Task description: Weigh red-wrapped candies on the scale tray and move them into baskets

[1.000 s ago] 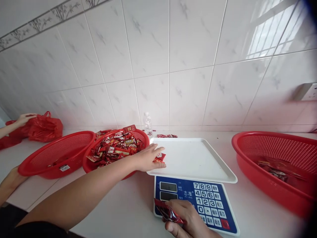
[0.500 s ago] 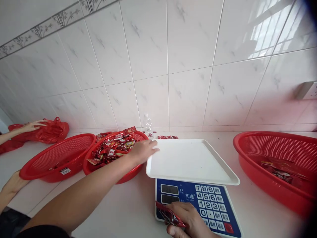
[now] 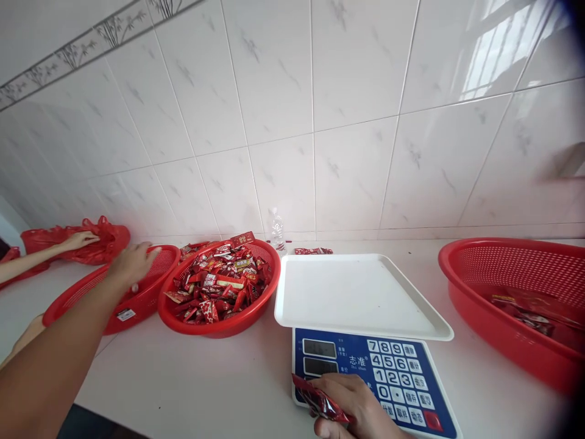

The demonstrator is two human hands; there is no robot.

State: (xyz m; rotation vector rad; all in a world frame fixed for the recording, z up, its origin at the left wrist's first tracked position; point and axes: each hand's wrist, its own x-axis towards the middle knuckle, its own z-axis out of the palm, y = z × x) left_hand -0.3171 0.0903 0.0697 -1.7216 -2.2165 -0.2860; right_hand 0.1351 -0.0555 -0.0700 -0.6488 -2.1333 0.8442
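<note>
My right hand [image 3: 354, 405] is closed on a shiny red packet [image 3: 320, 399], over the lower left of the blue scale panel [image 3: 361, 360]. My left hand [image 3: 132, 265] is raised over the left red basket [image 3: 158, 280], its fingers apart and nothing visible in them. Beside that basket stands another red basket [image 3: 219, 329] heaped with small red packets [image 3: 219, 280]. The white scale tray [image 3: 351, 292] has nothing on it but a few specks.
A large red basket [image 3: 512, 347] with some packets stands at the right. A clear bottle [image 3: 276, 230] and a flat red packet [image 3: 313, 250] lie near the wall. At far left, another person's hand [image 3: 82, 239] touches red bags [image 3: 112, 241].
My left hand has moved left, from between the packet-filled basket and the tray to over the left basket. The other person's hand has shifted slightly right. My right hand still holds the packet.
</note>
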